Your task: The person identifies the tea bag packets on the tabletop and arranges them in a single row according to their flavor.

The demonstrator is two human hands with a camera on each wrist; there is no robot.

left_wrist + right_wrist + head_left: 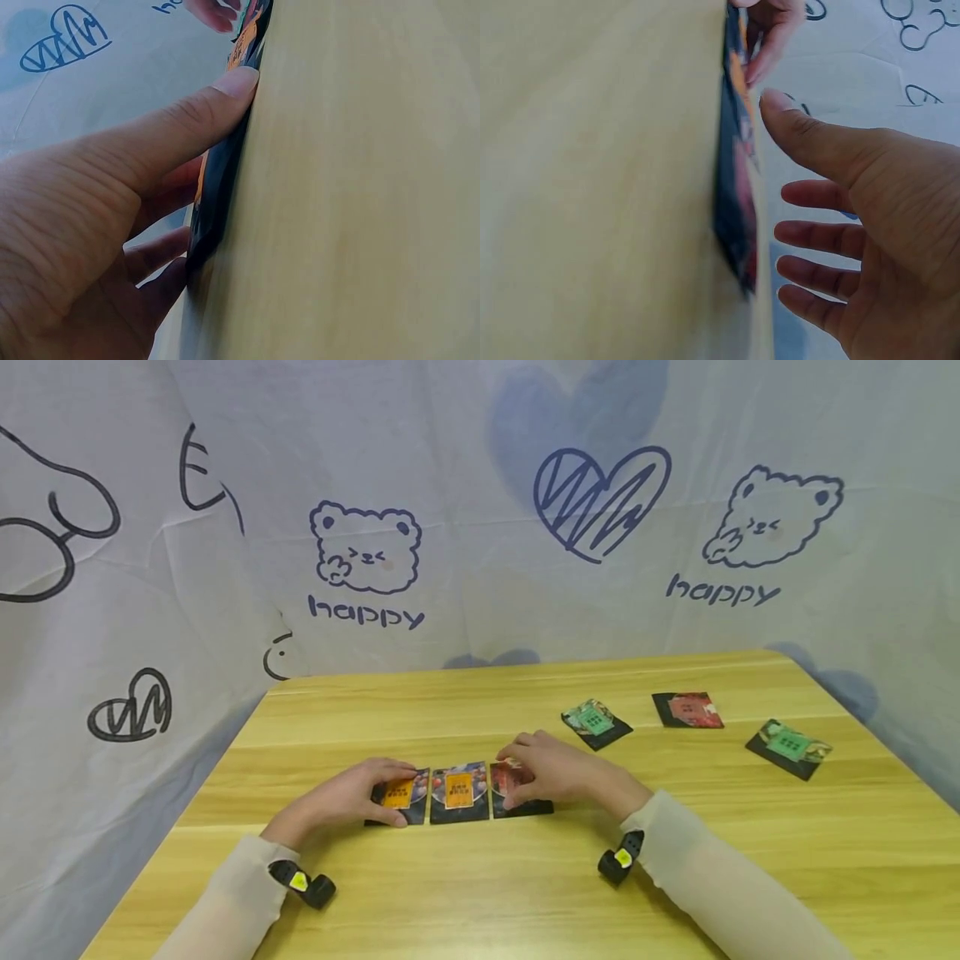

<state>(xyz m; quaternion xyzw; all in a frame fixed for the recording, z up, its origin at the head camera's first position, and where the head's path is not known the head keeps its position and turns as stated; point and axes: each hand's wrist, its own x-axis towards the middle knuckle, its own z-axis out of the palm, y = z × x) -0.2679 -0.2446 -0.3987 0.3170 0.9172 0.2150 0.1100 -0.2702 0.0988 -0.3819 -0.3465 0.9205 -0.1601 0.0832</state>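
Three flat, dark-bottomed packets lie side by side on the wooden table. My left hand (pixel 341 797) rests over the left packet (pixel 399 792), which has an orange label. In the left wrist view, the thumb touches the top of this packet near its front edge, and the other fingers meet its side edge. An orange-labelled packet (pixel 459 789) sits in the middle. Over the right packet (pixel 534 810), which is reddish, hovers my right hand (pixel 562 770). Its fingers are spread, and the right wrist view shows them apart from the packet.
Farther back on the right of the table (pixel 480 893) lie a green-labelled packet (pixel 596 722), a red packet (pixel 690 709) and another green-labelled packet (pixel 789 748), each turned at a different angle. A pale cloth (pixel 480 585) with drawings hangs behind the table.
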